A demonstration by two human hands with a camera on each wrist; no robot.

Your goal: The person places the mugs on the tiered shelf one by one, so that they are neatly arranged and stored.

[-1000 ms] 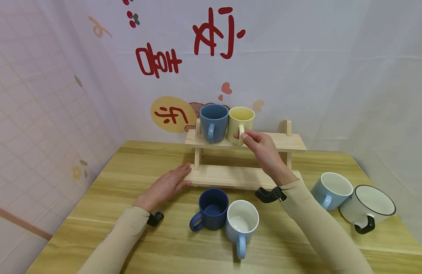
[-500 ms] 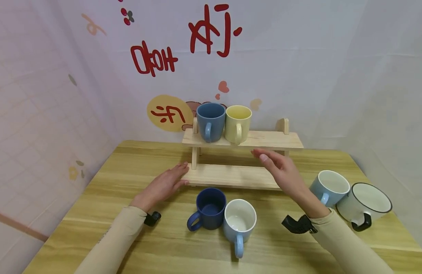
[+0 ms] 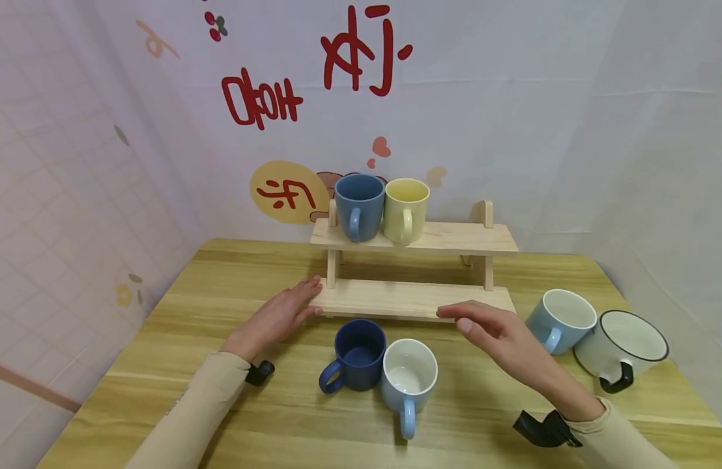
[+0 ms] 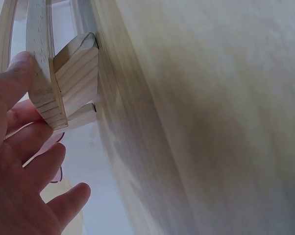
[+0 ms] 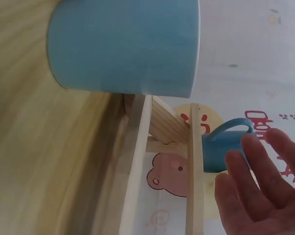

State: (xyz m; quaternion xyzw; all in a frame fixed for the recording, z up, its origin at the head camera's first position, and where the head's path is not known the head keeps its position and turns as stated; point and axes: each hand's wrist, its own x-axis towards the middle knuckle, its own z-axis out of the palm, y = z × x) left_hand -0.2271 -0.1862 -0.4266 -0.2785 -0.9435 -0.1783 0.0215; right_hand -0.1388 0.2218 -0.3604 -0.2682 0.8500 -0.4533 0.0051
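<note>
Plain blue is shown by the blue mug [image 3: 360,207], pale yellow by the yellow mug [image 3: 404,212], handles matched. Navy mug [image 3: 361,358]: coloured navy in & out. Front lt.-blue mug [image 3: 409,384] is lined in white, as is rt. lt.-blue mug [image 3: 563,319]. White mug [image 3: 616,355] is trimmed w/ dk. rim, blk. handle. Shelf [image 3: 457,236]: pale wood, lightly grained. Table [image 3: 267,423] is streaked yellow-brn. White backdrop [image 3: 513,143] is printed w/ red lettering [image 3: 387,55], pink hearts [image 3: 381,146], yellow disc [image 3: 302,212], etc. Sleeves [image 3: 193,410]: seen as beige.
</note>
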